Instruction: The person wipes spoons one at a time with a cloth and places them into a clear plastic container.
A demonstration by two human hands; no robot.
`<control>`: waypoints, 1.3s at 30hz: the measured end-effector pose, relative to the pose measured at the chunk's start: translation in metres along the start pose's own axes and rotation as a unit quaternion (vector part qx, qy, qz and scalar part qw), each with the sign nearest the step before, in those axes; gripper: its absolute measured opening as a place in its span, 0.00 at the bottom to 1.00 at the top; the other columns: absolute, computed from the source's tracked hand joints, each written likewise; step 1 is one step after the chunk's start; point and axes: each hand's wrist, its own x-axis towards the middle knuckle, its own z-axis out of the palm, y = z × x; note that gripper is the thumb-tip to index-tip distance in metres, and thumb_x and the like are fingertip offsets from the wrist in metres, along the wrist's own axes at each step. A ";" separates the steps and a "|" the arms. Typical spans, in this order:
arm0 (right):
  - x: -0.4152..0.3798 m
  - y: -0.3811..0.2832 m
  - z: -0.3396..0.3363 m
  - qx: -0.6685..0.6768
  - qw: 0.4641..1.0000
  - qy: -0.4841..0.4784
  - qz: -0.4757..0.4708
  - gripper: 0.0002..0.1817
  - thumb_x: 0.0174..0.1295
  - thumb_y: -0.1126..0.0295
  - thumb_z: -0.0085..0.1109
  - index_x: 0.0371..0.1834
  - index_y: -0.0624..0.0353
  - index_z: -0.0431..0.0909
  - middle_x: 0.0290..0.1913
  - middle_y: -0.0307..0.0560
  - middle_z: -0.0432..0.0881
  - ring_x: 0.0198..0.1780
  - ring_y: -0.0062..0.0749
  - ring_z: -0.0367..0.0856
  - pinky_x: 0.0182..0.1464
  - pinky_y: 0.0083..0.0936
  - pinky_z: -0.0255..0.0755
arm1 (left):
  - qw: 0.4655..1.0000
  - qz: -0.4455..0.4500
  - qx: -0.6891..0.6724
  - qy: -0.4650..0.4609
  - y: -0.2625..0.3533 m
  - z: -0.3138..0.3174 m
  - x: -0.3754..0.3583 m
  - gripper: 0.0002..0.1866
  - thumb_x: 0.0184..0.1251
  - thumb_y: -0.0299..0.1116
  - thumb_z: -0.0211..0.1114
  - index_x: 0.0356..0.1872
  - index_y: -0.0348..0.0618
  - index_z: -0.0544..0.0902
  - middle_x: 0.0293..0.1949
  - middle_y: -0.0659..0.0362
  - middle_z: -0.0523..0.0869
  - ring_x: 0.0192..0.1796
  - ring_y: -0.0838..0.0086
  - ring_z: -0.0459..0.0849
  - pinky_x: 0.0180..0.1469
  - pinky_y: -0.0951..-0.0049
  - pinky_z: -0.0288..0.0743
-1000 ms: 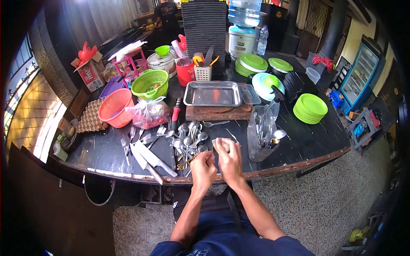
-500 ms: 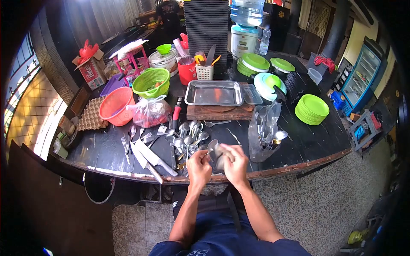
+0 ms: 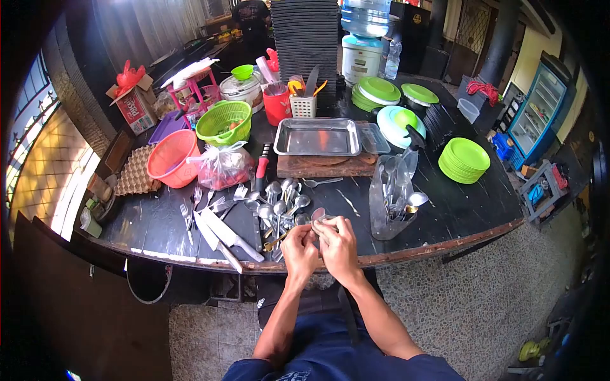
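Note:
A metal spoon (image 3: 318, 214) is held up at the table's front edge, its bowl pointing away from me. My left hand (image 3: 299, 253) is closed around its lower part. My right hand (image 3: 339, 249) is closed too, with its fingertips pressed against the spoon just below the bowl. The handle is mostly hidden by my fingers. Left of my hands lies a loose pile of spoons (image 3: 279, 207). Several forks (image 3: 219, 206) and two knives (image 3: 227, 235) lie farther left. To the right stands a clear plastic bag (image 3: 389, 213) with spoons in it.
A steel tray (image 3: 318, 137) rests on a wooden board (image 3: 298, 166) behind. Green plates (image 3: 464, 161) are stacked at the right. Red (image 3: 173, 159) and green baskets (image 3: 224, 124), a tied bag (image 3: 223, 166) and an egg carton (image 3: 136, 170) stand at the left. Another person (image 3: 250, 18) is at the back.
My right hand has moved slightly left and in toward the spoon, its fingers now at the bowl's base. The spoon stays in about the same place.

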 end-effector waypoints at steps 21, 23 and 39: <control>-0.010 -0.001 0.011 0.346 0.919 -0.030 0.185 0.14 0.73 0.66 0.65 0.50 0.68 0.84 0.41 0.40 0.84 0.42 0.17 0.79 0.43 0.21 0.74 | 0.957 -0.138 -0.254 -0.027 -0.007 -0.014 0.017 0.19 0.70 0.31 0.75 0.41 0.43 0.68 0.25 0.63 0.81 0.25 0.82 0.76 0.28 0.79 0.70; -0.009 0.006 0.009 0.330 0.930 -0.023 0.159 0.14 0.72 0.65 0.67 0.50 0.67 0.84 0.42 0.39 0.84 0.41 0.16 0.79 0.44 0.21 0.74 | 0.958 -0.120 -0.261 -0.016 -0.017 -0.013 0.018 0.19 0.68 0.30 0.75 0.49 0.42 0.71 0.31 0.62 0.82 0.35 0.79 0.79 0.40 0.75 0.74; -0.032 0.026 0.014 0.362 0.895 -0.140 0.222 0.14 0.68 0.64 0.68 0.43 0.67 0.84 0.32 0.42 0.88 0.34 0.18 0.80 0.38 0.28 0.76 | 0.954 -0.095 -0.190 -0.212 -0.001 -0.027 0.033 0.05 0.70 0.27 0.71 0.39 0.36 0.87 0.33 0.66 0.86 0.34 0.84 0.80 0.39 0.81 0.72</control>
